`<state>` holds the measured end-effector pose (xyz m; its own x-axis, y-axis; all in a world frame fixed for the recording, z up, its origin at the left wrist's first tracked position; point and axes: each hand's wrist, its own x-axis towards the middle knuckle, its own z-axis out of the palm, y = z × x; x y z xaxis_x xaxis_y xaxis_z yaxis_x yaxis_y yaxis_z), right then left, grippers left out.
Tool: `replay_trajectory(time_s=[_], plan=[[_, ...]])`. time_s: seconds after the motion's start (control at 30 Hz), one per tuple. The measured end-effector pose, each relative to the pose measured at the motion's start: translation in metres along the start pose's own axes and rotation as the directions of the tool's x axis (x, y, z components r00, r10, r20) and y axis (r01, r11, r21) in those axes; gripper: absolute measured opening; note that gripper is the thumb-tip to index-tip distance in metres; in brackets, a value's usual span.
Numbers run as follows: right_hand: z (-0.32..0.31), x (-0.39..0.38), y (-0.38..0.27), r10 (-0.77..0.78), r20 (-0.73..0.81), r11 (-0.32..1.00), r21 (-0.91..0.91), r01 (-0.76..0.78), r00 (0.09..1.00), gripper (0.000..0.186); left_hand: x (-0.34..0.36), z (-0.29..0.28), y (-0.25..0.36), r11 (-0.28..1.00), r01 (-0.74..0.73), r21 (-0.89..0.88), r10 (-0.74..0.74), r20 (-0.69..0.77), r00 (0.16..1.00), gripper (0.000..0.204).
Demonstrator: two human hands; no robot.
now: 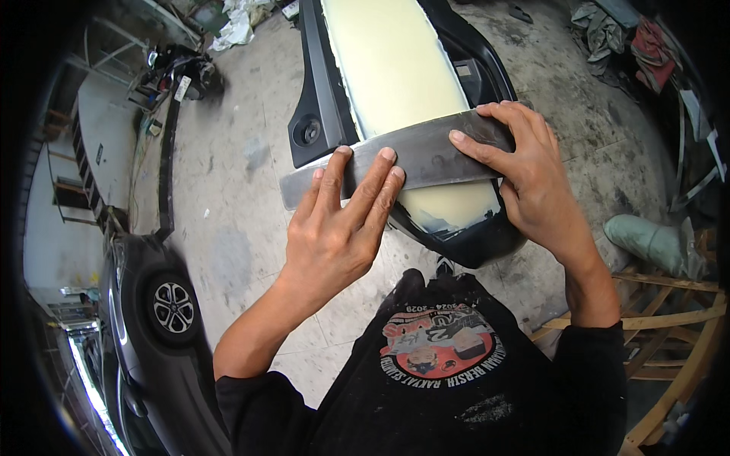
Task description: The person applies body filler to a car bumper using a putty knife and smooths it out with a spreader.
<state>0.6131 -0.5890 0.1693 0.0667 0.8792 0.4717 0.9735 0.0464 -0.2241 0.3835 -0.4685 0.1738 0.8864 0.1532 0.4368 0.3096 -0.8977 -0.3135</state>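
A long, flat, dark grey spreader blade (433, 158) lies crosswise over a black car bumper (318, 57). Down the bumper's middle runs a broad band of smooth cream filler (384, 64), with whitish, uneven edges. My left hand (334, 220) presses its outstretched fingertips on the blade's left part; its thumb is hidden. At the other end, my right hand (536, 171) grips the blade, thumb on the near face and fingers over the upper edge. Below the blade, more filler shows on the bumper's rounded near end, with ragged edges against the black.
A dark car (156, 342) stands at the left, and a motorcycle (182, 76) farther back. To the right are a pale green cylinder (646, 239), a wooden slatted frame (677, 319) and crumpled cloths (654, 53). The floor (236, 152) is stained tile.
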Motion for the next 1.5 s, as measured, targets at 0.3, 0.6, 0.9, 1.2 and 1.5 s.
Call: replay_trajectory(time_s=[0.3, 0.6, 0.9, 1.2, 1.5], plan=[[0.005, -0.032, -0.002, 0.008, -0.016, 0.998, 0.061, -0.007, 1.0, 0.059, -0.02, 0.005, 0.033, 0.999, -0.012, 0.038, 0.013, -0.04, 0.999, 0.035], [0.005, -0.057, 0.002, 0.039, 0.061, 0.996, 0.072, -0.044, 0.997, 0.062, -0.033, 0.013, 0.065, 0.999, -0.001, 0.048, 0.004, -0.06, 0.998, 0.032], [0.006, -0.082, 0.02, 0.012, 0.129, 0.998, 0.053, -0.019, 0.992, 0.06, -0.041, 0.025, 0.105, 0.999, 0.054, 0.007, -0.053, -0.073, 0.996, 0.033], [0.013, -0.109, 0.039, -0.08, 0.115, 0.996, 0.04, 0.076, 0.99, 0.062, -0.054, 0.04, 0.147, 0.99, 0.129, -0.05, -0.133, -0.088, 0.987, 0.033], [0.004, -0.169, 0.042, -0.047, 0.038, 0.996, -0.074, 0.05, 0.998, 0.057, -0.066, 0.052, 0.178, 0.984, 0.07, -0.167, -0.092, -0.131, 0.987, 0.05]])
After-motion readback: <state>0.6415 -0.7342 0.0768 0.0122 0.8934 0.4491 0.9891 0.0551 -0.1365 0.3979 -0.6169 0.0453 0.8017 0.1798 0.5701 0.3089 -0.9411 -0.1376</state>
